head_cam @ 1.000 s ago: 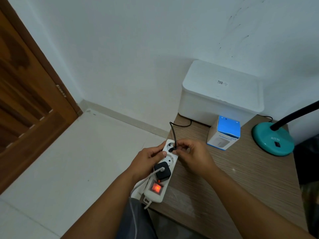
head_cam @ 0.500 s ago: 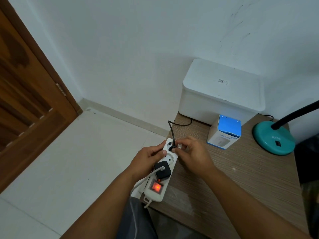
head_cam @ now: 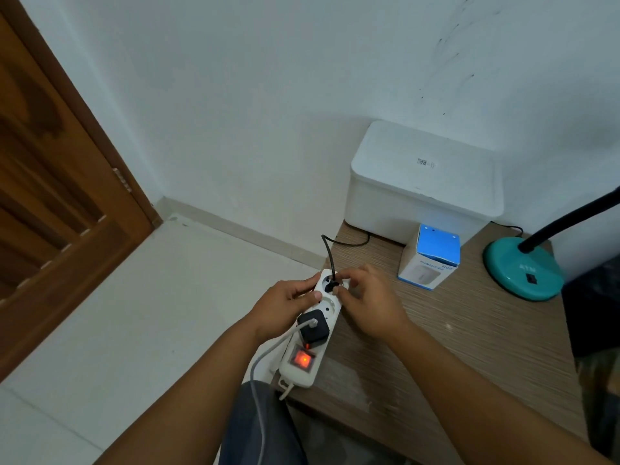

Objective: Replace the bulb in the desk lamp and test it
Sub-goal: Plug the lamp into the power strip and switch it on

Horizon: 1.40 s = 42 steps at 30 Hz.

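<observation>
A white power strip (head_cam: 327, 308) lies along the left edge of the wooden table (head_cam: 436, 347), its red switch (head_cam: 303, 359) lit. My left hand (head_cam: 285, 305) grips the strip's left side. My right hand (head_cam: 369, 297) pinches a small black plug (head_cam: 333, 285) at the strip's far socket; its black cord (head_cam: 327, 253) loops up and runs back behind the white box. The desk lamp's teal base (head_cam: 521, 275) with a black flexible neck (head_cam: 570, 219) stands at the right; the lamp head is out of view.
A black adapter (head_cam: 312, 328) with a grey cable occupies a nearer socket. A white lidded box (head_cam: 426, 186) sits against the wall, a blue-and-white humidifier carton (head_cam: 431, 258) in front of it. A wooden door (head_cam: 50, 196) is at the left, above pale floor tiles.
Both hands stay at the strip's far socket with only slight finger shifts on the black plug. The view has barely moved.
</observation>
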Motion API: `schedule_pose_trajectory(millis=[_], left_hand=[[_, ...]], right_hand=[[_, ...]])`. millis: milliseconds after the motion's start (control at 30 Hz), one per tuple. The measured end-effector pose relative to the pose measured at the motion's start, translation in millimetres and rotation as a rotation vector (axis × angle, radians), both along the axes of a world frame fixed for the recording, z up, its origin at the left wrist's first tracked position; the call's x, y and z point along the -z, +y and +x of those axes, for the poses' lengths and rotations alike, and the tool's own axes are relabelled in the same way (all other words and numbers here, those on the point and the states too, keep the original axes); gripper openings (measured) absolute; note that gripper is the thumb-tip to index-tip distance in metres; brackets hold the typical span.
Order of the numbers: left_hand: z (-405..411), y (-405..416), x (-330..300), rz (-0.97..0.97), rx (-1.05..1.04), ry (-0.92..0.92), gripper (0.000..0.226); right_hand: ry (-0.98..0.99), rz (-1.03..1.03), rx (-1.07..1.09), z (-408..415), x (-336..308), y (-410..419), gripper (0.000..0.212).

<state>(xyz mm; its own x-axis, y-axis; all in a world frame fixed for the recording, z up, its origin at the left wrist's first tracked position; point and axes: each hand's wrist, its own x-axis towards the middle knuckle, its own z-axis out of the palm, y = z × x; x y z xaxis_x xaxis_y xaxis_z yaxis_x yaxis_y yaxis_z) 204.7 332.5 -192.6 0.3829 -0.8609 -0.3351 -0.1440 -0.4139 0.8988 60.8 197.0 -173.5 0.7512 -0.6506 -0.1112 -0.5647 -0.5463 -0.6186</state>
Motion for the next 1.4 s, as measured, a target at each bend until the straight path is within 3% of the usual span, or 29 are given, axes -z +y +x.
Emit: schedule_pose_trajectory(millis=[200,467,700,833,1033,1400], left_hand=[[10,9,-25,0.093,0.054,-0.194,0.037],[-14,20,-76,0.002,-0.047,-0.33,0.047],[-83,5,-108,-0.075,0.086,-0.509,0.057],[-125,-6,-98,-0.025,0.228,-0.691,0.059],[-181,-25,-82,-0.029,0.388,-0.683,0.057],[-210,-108,-42,0.056,0.443,-0.593,0.063]], right_hand=[[-0.067,0.031,0.08,-41,-9,11,0.034],[-0.111,0.002,0.192,-100,-24,21,0.042],[-0.097,-0.064,0.238,-150,-40,36,0.057],[-0.091,-0.082,0.299,-185,-40,39,0.06],[-0.084,-0.002,0.41,-237,-28,35,0.06],[-0.028,0.023,0.478,-282,-6,-14,0.057]])
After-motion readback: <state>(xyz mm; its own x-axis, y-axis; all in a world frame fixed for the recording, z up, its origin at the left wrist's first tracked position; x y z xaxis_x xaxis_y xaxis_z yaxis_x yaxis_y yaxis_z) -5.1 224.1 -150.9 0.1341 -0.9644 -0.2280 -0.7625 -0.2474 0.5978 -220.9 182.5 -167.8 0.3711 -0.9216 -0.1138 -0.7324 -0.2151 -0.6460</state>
